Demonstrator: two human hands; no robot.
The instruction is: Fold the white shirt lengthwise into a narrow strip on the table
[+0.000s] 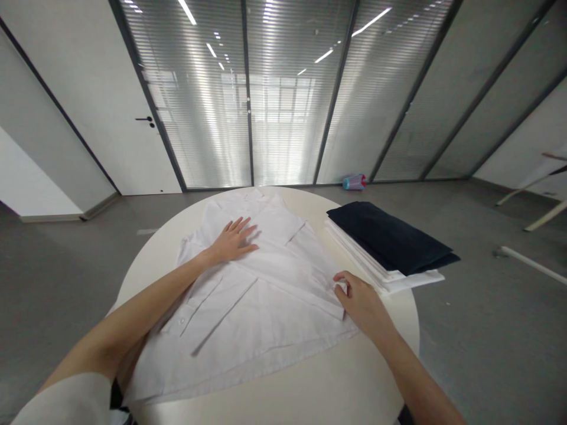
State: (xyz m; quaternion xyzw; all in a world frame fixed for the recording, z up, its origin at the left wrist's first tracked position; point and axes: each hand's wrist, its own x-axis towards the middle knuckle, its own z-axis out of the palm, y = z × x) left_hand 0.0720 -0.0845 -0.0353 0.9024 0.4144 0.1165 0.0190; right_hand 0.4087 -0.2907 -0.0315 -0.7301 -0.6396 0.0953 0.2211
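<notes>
While left hand lies atop white shirt | right hand apparently pinches edge

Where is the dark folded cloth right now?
In the head view, the dark folded cloth is at the right side of the round table, on top of the white stack, just beyond the right hand.

My head camera faced forward and down: table close at six o'clock, glass wall farther at twelve.
</notes>
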